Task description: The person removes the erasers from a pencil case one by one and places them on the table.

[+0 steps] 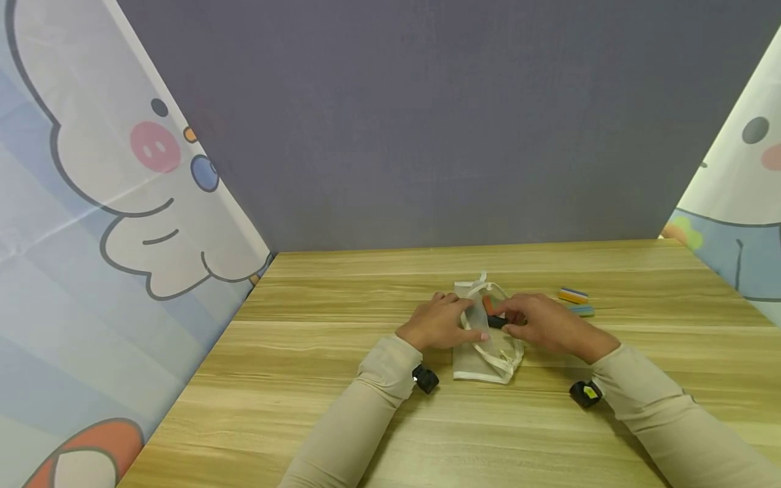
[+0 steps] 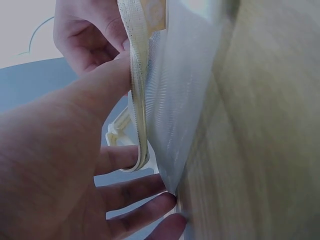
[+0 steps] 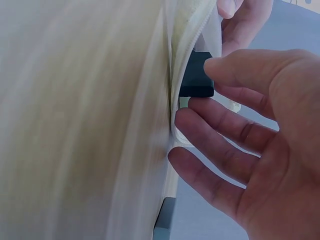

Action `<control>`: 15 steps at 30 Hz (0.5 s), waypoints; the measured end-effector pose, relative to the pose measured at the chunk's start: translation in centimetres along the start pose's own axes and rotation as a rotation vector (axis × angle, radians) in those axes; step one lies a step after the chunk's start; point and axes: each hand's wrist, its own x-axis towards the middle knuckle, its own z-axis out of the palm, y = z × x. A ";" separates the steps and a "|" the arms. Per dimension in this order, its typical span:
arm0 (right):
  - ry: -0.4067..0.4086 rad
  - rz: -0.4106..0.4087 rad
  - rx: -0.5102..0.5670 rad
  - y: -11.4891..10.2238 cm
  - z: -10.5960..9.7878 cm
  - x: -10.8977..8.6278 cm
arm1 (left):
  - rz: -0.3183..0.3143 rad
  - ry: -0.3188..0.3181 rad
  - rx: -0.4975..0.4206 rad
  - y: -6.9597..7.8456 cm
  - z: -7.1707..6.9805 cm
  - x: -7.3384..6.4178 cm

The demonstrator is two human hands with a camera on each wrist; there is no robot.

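Wood-grain table (image 1: 256, 379): the left hand (image 1: 436, 324), fingers spread, touches a mesh bag (image 1: 472, 362); at its mouth the right hand (image 1: 543, 322) pinches a black block (image 3: 196, 77). Keeping that mouth wide should prevent snagging.

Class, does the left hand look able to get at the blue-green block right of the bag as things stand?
Probably not easily: the right hand, holding the black block, lies between the left hand and the blue-green block.

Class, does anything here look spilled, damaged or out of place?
Nothing stands out: no spill or damage shows. Two small colored pieces lie apart from the mesh bag; the right hand holds a black block at its opening.
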 end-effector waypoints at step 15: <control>-0.007 0.044 -0.051 -1.2 0.6 -0.3 | 0.014 0.011 0.014 0.0 0.2 -0.8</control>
